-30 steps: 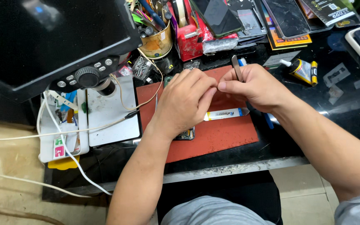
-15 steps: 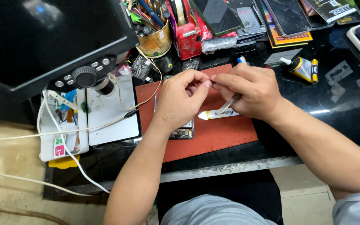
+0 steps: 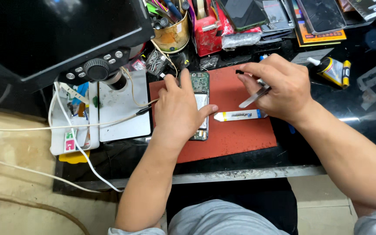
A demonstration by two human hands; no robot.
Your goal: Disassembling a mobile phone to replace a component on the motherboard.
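An opened phone [image 3: 201,89] with its green circuit board showing lies on a red work mat [image 3: 236,130]. My left hand [image 3: 180,111] rests flat on top of it, fingers spread, covering most of its left side. To the right, my right hand [image 3: 279,89] holds metal tweezers [image 3: 252,99] just above the mat, tips pointing down-left, with a small black strip pinched at the fingertips [image 3: 239,72]. A white flat pry tool [image 3: 238,115] lies on the mat between the two hands.
A microscope with a black screen [image 3: 57,35] stands at the left over a white base plate [image 3: 122,109] with cables. At the back are a tool cup [image 3: 172,32], several phones and screens [image 3: 283,15], and a glue bottle [image 3: 332,68].
My hands have parted. The left hand dropped flat onto the phone, which is now uncovered at its top. The right hand moved right, still holding the tweezers.
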